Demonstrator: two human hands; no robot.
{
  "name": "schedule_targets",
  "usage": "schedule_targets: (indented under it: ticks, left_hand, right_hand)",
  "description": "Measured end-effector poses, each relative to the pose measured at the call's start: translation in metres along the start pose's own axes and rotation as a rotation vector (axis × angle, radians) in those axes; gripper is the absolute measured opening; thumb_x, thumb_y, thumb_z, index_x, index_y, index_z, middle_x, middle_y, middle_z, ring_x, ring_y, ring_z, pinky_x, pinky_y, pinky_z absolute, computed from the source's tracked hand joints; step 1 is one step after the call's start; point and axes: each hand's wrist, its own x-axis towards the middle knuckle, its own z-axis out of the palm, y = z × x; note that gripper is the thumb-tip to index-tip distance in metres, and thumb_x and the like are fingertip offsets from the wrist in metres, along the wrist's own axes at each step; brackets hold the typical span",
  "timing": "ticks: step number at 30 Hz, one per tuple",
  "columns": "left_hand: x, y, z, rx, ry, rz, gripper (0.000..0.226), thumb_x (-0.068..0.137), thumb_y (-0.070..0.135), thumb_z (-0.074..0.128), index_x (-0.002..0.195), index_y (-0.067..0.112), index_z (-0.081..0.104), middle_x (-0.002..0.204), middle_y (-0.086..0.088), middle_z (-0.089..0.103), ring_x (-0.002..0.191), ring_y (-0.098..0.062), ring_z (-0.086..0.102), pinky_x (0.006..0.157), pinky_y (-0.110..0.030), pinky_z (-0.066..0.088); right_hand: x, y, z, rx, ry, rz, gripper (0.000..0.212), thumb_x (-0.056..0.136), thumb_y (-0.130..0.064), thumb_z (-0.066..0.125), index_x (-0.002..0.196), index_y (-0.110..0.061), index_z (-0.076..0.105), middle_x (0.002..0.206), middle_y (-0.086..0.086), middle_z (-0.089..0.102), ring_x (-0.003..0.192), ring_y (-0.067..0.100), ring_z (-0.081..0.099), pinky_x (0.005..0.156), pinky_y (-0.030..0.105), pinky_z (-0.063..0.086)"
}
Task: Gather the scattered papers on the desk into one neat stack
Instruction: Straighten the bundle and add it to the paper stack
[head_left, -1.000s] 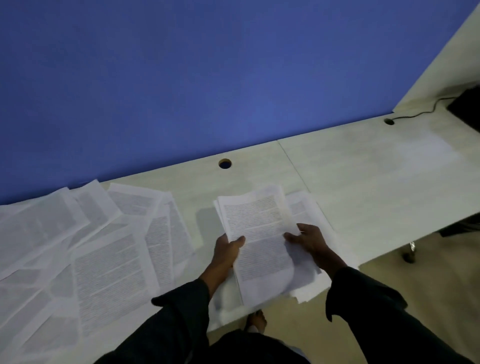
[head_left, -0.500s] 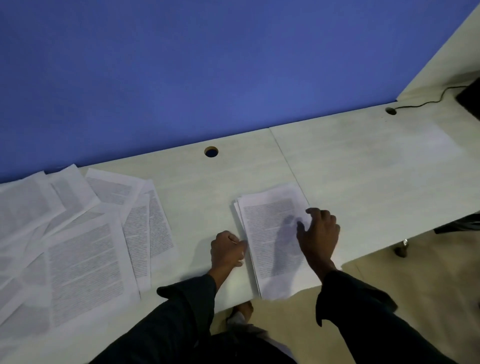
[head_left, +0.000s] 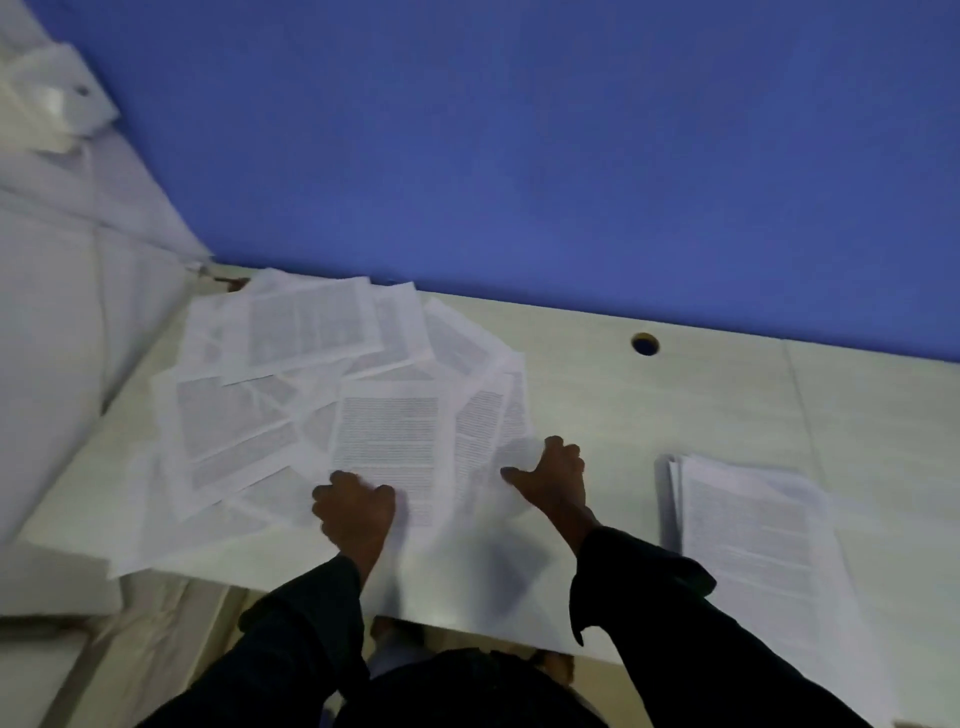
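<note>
Several printed sheets lie fanned and overlapping as scattered papers (head_left: 311, 395) on the left half of the pale desk (head_left: 649, 415). My left hand (head_left: 356, 512) rests with curled fingers on the lower edge of the top printed sheet (head_left: 389, 431) and grips it. My right hand (head_left: 553, 478) is at the pile's right edge, thumb spread left, fingers curled round the lifted corner of a side sheet (head_left: 488, 421). A gathered stack of papers (head_left: 748, 525) lies apart on the desk to the right, untouched. The frame is blurred.
A blue partition (head_left: 519, 156) runs along the desk's back. A round cable hole (head_left: 644, 344) sits behind my right hand. A white panel (head_left: 47, 312) borders the desk's left end. Floor shows below the desk's front edge.
The view swung left. Both hands left the gathered stack, which now lies to the right, and moved onto the scattered papers.
</note>
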Motion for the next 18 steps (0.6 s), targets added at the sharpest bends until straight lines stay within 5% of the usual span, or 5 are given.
schedule_targets:
  ticks: [3, 7, 13, 18]
  left_hand:
    - [0.036, -0.008, -0.026, 0.122, -0.014, -0.102, 0.06, 0.074, 0.022, 0.08, 0.117, -0.005, 0.049, 0.125, -0.028, 0.046, 0.116, -0.045, 0.047, 0.096, -0.053, 0.045]
    - [0.071, -0.009, -0.031, 0.15, -0.143, 0.002, 0.066, 0.074, 0.028, 0.081, 0.121, -0.004, 0.047, 0.128, -0.026, 0.043, 0.118, -0.044, 0.045, 0.101, -0.046, 0.04]
    - [0.095, -0.004, -0.032, 0.216, -0.311, 0.103, 0.068, 0.078, 0.034, 0.073, 0.132, 0.005, 0.044, 0.135, -0.022, 0.041, 0.126, -0.041, 0.042, 0.104, -0.046, 0.04]
    - [0.115, -0.018, -0.039, 0.432, -0.282, 0.33, 0.057, 0.08, 0.041, 0.065, 0.127, 0.013, 0.05, 0.151, -0.023, 0.026, 0.136, -0.04, 0.029, 0.109, -0.048, 0.035]
  right_hand:
    - [0.0, -0.042, 0.026, 0.044, -0.021, 0.131, 0.105, 0.064, -0.06, 0.089, 0.135, -0.002, 0.039, 0.138, 0.015, 0.039, 0.135, 0.036, 0.037, 0.107, 0.047, 0.04]
    - [0.003, -0.089, 0.058, 0.178, -0.037, 0.223, 0.121, 0.055, -0.06, 0.094, 0.139, 0.0, 0.032, 0.145, 0.017, 0.042, 0.139, 0.036, 0.041, 0.11, 0.045, 0.04]
    - [0.009, -0.142, 0.097, 0.357, -0.048, 0.225, 0.106, 0.046, -0.064, 0.092, 0.13, -0.01, 0.057, 0.133, 0.011, 0.063, 0.119, 0.03, 0.061, 0.097, 0.041, 0.056]
    - [0.012, -0.166, 0.104, -0.063, 0.163, 0.418, 0.105, 0.058, -0.066, 0.088, 0.135, -0.012, 0.043, 0.141, 0.014, 0.04, 0.134, 0.036, 0.037, 0.105, 0.057, 0.043]
